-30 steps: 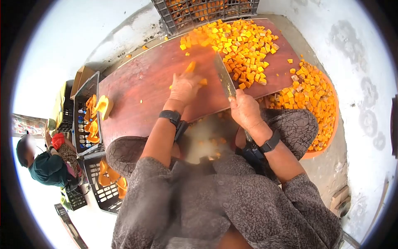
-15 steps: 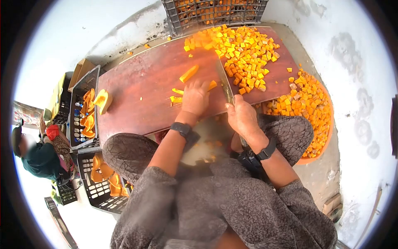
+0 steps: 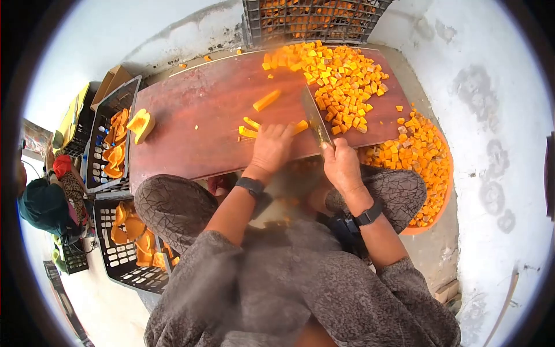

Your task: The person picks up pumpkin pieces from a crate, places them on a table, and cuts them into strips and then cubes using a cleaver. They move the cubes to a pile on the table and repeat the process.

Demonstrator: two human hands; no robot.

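Observation:
My right hand [image 3: 342,165] is closed around the handle of a broad-bladed knife [image 3: 315,115]. Its blade points away from me over the board, just right of the pumpkin strips [image 3: 248,132]. Those strips lie under my left hand [image 3: 272,144], whose fingers press on them; orange ends stick out on both sides, and the middle is hidden. Beyond my left hand rests one loose pumpkin strip [image 3: 266,100]. A heap of pumpkin cubes [image 3: 341,81] covers the board's right end, past the blade. At the far left sits a larger curved pumpkin piece [image 3: 140,125].
The reddish wooden board [image 3: 191,133] spans my knees. An orange tub [image 3: 448,179] of cubes stands at its right. Black crates [image 3: 110,248] with pumpkin pieces are on the left, another crate [image 3: 248,23] behind the board. A person [image 3: 43,202] sits at far left.
My view has shifted slightly, so the board and crates appear a little lower and farther left. The blade shows more of its flat side. Both hands keep their holds.

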